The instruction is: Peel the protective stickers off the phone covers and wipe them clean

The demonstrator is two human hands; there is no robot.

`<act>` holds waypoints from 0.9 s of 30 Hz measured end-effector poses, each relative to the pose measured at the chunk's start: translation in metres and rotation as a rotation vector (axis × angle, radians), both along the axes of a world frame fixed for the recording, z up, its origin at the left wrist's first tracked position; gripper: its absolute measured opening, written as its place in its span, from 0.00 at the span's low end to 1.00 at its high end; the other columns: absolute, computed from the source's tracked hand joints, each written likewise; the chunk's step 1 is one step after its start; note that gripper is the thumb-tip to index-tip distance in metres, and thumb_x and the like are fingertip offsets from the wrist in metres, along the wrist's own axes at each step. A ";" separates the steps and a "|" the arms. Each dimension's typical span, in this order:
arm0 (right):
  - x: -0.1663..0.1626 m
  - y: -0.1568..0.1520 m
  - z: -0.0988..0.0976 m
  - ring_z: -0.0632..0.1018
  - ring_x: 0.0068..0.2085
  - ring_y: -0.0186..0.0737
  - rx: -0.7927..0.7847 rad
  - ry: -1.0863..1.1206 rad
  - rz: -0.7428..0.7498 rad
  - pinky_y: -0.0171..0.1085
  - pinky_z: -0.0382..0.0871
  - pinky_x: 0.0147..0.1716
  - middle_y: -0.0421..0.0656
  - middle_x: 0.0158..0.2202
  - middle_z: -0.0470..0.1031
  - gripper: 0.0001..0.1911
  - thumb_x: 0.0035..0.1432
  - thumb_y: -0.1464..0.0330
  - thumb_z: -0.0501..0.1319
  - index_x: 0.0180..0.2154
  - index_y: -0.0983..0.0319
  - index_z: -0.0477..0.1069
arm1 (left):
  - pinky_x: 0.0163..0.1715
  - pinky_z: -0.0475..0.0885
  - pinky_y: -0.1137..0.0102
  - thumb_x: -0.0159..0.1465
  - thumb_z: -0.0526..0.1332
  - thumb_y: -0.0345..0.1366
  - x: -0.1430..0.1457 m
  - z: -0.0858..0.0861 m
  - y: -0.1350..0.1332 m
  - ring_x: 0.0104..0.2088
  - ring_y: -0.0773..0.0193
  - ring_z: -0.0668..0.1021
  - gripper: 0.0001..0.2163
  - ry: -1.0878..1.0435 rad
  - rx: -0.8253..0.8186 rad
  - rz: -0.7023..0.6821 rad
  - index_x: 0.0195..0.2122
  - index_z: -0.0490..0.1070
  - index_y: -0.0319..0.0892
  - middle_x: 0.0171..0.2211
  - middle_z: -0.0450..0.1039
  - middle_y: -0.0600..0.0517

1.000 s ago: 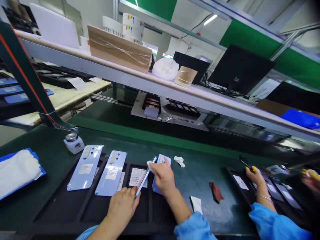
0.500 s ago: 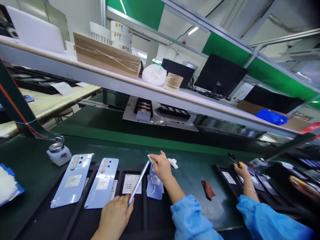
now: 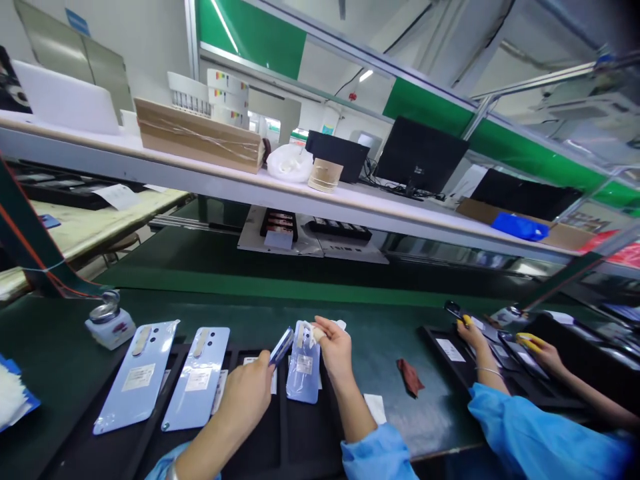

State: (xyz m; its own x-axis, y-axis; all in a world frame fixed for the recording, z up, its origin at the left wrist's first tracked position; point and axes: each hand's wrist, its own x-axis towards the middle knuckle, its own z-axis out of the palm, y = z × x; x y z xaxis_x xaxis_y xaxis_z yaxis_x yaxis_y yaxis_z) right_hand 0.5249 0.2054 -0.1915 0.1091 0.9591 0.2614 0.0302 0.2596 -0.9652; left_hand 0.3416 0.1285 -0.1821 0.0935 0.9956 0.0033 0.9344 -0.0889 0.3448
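Note:
My left hand [image 3: 245, 393] is closed around a phone [image 3: 283, 345], seen nearly edge-on and tilted above the black tray [image 3: 265, 447]. Between the fingertips of my right hand [image 3: 336, 350] is a crumpled white wipe [image 3: 316, 335]. That hand is by the top of a light blue phone [image 3: 303, 380] with a white label, lying in the tray's right part. To the left, two more light blue phones rest at the tray, a nearer one [image 3: 197, 380] and a farther one [image 3: 137, 380], backs up and labelled.
A liquid dispenser bottle [image 3: 111, 327] stands at the left, near a blue box of white wipes [image 3: 13, 397]. A dark red cloth scrap [image 3: 410, 378] lies on the green bench. At right, a co-worker's hands [image 3: 475, 340] work over another black tray [image 3: 450, 363]. A shelf [image 3: 280, 190] crosses above.
My left hand has raised and turned the phone away from the wipe. My right hand has moved slightly right and down with the wipe. The view has shifted a little.

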 end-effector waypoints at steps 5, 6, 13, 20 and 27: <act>-0.022 -0.035 0.031 0.82 0.41 0.46 0.092 -0.114 0.098 0.45 0.76 0.46 0.45 0.39 0.83 0.13 0.55 0.66 0.65 0.43 0.59 0.80 | 0.31 0.72 0.67 0.72 0.47 0.35 -0.013 -0.039 -0.030 0.34 0.55 0.82 0.11 -0.180 0.359 -0.085 0.50 0.66 0.41 0.35 0.79 0.46; -0.025 -0.040 0.033 0.82 0.42 0.45 0.143 -0.180 0.111 0.45 0.75 0.48 0.44 0.39 0.83 0.12 0.56 0.67 0.64 0.43 0.57 0.80 | 0.30 0.72 0.68 0.72 0.49 0.36 -0.015 -0.046 -0.034 0.32 0.56 0.81 0.11 -0.222 0.472 -0.101 0.50 0.65 0.41 0.34 0.78 0.46; -0.002 -0.034 0.026 0.82 0.40 0.46 0.239 -0.500 0.053 0.54 0.65 0.58 0.42 0.35 0.83 0.14 0.53 0.75 0.60 0.37 0.55 0.82 | 0.36 0.77 0.70 0.71 0.53 0.32 -0.023 -0.054 -0.042 0.36 0.59 0.82 0.13 -0.370 0.786 -0.201 0.56 0.64 0.42 0.39 0.79 0.47; -0.014 -0.063 0.041 0.82 0.41 0.40 0.458 -0.454 0.160 0.50 0.61 0.61 0.40 0.41 0.82 0.16 0.59 0.74 0.58 0.45 0.54 0.79 | 0.37 0.77 0.71 0.69 0.56 0.32 -0.028 -0.058 -0.044 0.36 0.60 0.82 0.12 -0.518 0.777 -0.213 0.53 0.69 0.43 0.39 0.80 0.48; 0.005 -0.047 0.004 0.83 0.41 0.46 0.266 -0.291 0.031 0.53 0.66 0.58 0.43 0.37 0.83 0.10 0.58 0.70 0.63 0.41 0.56 0.81 | 0.43 0.75 0.63 0.64 0.62 0.48 -0.035 -0.027 -0.033 0.44 0.51 0.80 0.18 -1.453 -0.090 0.091 0.49 0.71 0.41 0.42 0.79 0.45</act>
